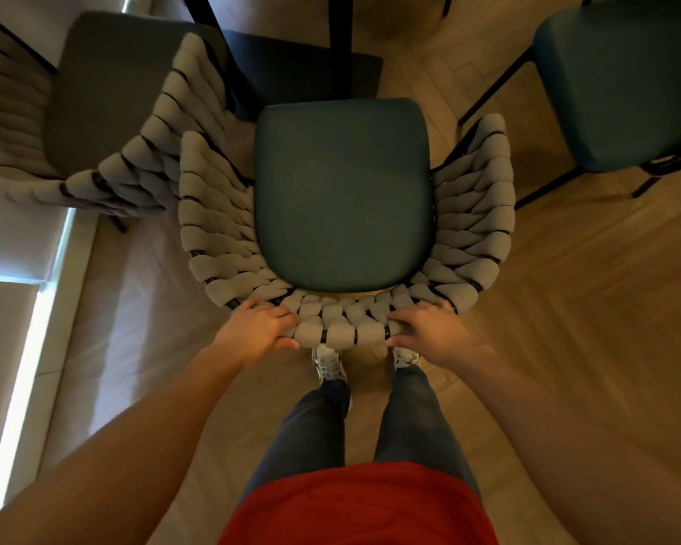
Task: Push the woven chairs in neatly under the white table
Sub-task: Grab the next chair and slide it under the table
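A woven chair (213, 214) with a thick grey rope back and a dark teal seat cushion (343, 194) stands straight below me. My left hand (254, 330) grips the top rail of its back on the left. My right hand (429, 330) grips the same rail on the right. A second woven chair (107, 96) with a grey seat stands to the left, its rope arm touching the first chair. A third chair (622, 80) with a teal seat shows at the upper right. Dark table legs (341, 41) rise ahead of the seat; the white tabletop is out of view.
Light wooden floor (567, 308) spreads to the right. A dark flat base or mat (303, 68) lies under the table legs. A pale wall and bright window strip (24, 348) run along the left. My feet (331, 365) stand right behind the chair back.
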